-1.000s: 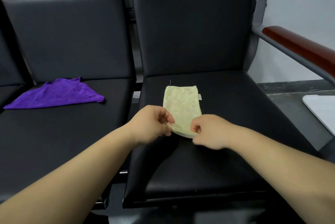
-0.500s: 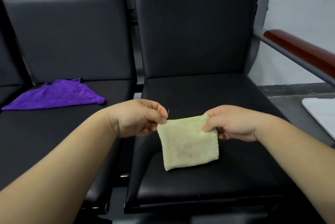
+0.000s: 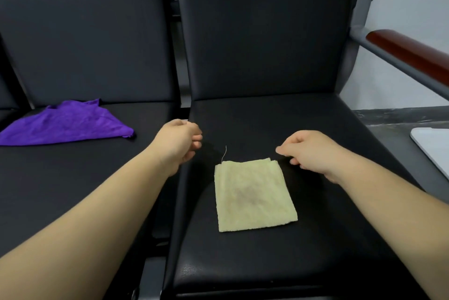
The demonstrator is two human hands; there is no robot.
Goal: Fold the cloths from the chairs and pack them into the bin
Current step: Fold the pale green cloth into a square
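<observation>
On the right chair, toward the front of the seat, the yellow cloth lies flat as a small folded square, a loose thread curling up from its far left corner. Half a second ago it hung in the air, pinched by its top corners between both hands. Now it is down and let go.

The left hand hovers just beyond the cloth's far left corner and the right hand just beyond its far right corner. Both have their fingers loosely curled, grip nothing and are clear of the fabric.

To my eye the folding of this piece is done, and it looks ready to be picked up and packed. The edges sit fairly square, so a flat lift should keep the fold.

Well to the left of the yellow cloth, on the left chair, a purple cloth lies spread out and unfolded, so that one is yet to do. Off to the yellow cloth's right, at the frame's edge, part of a white thing shows. Whether it belongs to the bin I cannot tell.
</observation>
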